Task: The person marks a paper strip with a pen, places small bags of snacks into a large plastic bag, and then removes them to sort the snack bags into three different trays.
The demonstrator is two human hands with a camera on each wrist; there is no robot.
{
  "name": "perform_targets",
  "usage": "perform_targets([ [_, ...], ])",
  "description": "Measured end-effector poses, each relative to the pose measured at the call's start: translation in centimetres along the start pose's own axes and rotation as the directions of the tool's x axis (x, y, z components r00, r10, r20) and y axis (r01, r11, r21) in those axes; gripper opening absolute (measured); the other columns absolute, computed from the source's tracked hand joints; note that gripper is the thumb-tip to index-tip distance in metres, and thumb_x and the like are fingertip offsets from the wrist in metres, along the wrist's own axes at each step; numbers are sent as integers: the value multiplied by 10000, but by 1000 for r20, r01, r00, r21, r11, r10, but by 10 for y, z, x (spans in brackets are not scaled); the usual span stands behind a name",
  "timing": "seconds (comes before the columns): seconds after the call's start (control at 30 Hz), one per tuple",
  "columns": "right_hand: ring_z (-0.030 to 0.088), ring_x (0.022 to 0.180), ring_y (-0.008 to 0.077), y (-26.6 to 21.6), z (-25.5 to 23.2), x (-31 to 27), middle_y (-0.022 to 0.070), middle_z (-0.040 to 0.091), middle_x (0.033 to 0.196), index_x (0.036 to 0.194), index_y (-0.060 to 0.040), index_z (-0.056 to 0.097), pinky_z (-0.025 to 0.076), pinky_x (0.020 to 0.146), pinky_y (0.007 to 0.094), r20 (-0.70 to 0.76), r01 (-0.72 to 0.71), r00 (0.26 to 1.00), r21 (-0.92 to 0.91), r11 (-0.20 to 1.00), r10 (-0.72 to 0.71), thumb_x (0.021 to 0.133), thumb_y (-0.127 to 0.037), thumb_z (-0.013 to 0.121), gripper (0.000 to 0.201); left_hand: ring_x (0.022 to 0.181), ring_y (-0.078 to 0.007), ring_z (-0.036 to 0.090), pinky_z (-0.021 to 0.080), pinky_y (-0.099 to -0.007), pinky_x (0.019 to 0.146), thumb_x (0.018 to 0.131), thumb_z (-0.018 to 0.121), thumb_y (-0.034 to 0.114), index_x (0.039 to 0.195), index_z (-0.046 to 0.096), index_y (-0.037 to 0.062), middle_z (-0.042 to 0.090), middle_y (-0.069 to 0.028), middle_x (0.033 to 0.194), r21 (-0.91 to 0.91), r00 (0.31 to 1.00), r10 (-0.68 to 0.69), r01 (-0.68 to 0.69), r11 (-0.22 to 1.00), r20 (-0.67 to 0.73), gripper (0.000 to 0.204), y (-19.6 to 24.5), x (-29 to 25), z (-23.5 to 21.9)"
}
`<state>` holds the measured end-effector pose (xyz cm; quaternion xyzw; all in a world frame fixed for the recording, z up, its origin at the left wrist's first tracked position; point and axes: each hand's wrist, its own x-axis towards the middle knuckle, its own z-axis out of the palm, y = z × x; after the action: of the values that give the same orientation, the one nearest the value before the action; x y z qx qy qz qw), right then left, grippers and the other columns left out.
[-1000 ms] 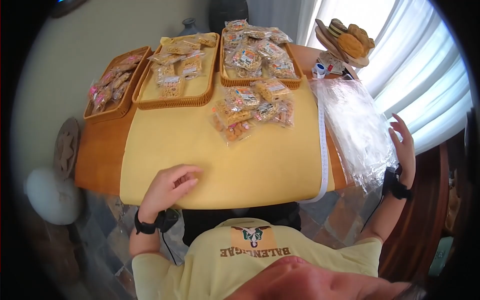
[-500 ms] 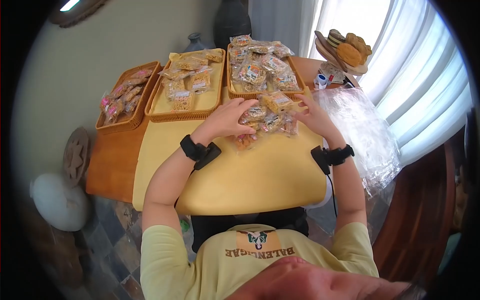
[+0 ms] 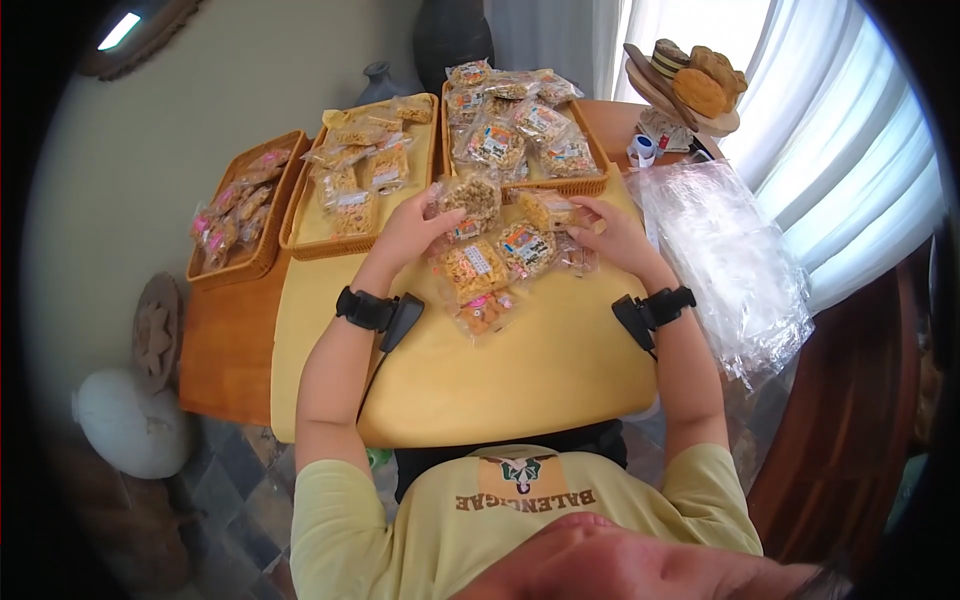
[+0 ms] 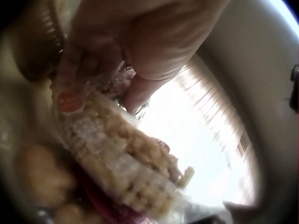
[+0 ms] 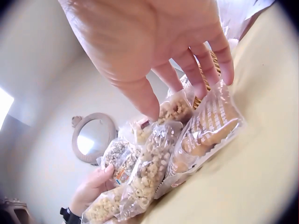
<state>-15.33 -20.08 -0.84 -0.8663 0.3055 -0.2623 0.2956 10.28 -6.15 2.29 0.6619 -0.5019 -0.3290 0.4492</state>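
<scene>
My left hand (image 3: 408, 232) pinches a clear packet of puffed snack (image 3: 472, 202), raised and tilted at the left of a small pile. The left wrist view shows its thumb and fingers at the bag's crinkled end. My right hand (image 3: 612, 238) grips the end of another snack packet (image 3: 545, 210), thumb on the near side and fingers behind, as the right wrist view also shows. Between and below the hands lie more packets: one with a white label (image 3: 470, 268), one with an orange and blue label (image 3: 526, 248), and one of orange-brown pieces (image 3: 486, 312).
Three wicker trays of packets stand behind: left tray (image 3: 268, 262), middle tray (image 3: 330, 246) and right tray (image 3: 590, 186). Clear plastic bags (image 3: 725, 250) lie at the table's right. A white roll (image 3: 641, 150) and a bread stand (image 3: 715, 122) are at the back right. Yellow cloth (image 3: 500, 390) covers the table.
Both hands came in from the table's sides to the pile. The left hand has taken up a packet and tilted it; the right has closed on another. The pile has spread toward the person.
</scene>
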Motion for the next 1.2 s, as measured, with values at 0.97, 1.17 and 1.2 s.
perform_targets([
  [0.97, 482, 622, 40, 16, -6, -6, -25, 514, 687, 1000, -25, 526, 410, 570, 180, 109, -169, 985, 441, 881, 134, 795, -68, 526, 210, 608, -142, 585, 484, -227, 477, 839, 530, 226, 941, 493, 5, 568, -69, 754, -385, 999, 3, -16, 923, -33, 246, 13, 5, -6],
  [1.17, 537, 643, 83, 29, 2, -3, 33, 578, 700, 956, -16, 564, 439, 562, 222, 83, -184, 983, 480, 858, 165, 771, -92, 563, 200, 626, -156, 589, 520, -261, 527, 832, 542, 189, 984, 470, -2, 571, -90, 758, -326, 999, 37, -36, 945, -3, 255, 23, 54, -9],
  [1.2, 537, 643, 83, 29, 2, -3, 33, 578, 700, 956, -16, 564, 439, 562, 222, 84, -183, 983, 478, 859, 163, 771, -92, 563, 200, 639, -168, 592, 531, -279, 548, 832, 539, 172, 1025, 451, -10, 573, -100, 774, -326, 999, 34, -34, 945, -4, 280, 22, 71, -13],
])
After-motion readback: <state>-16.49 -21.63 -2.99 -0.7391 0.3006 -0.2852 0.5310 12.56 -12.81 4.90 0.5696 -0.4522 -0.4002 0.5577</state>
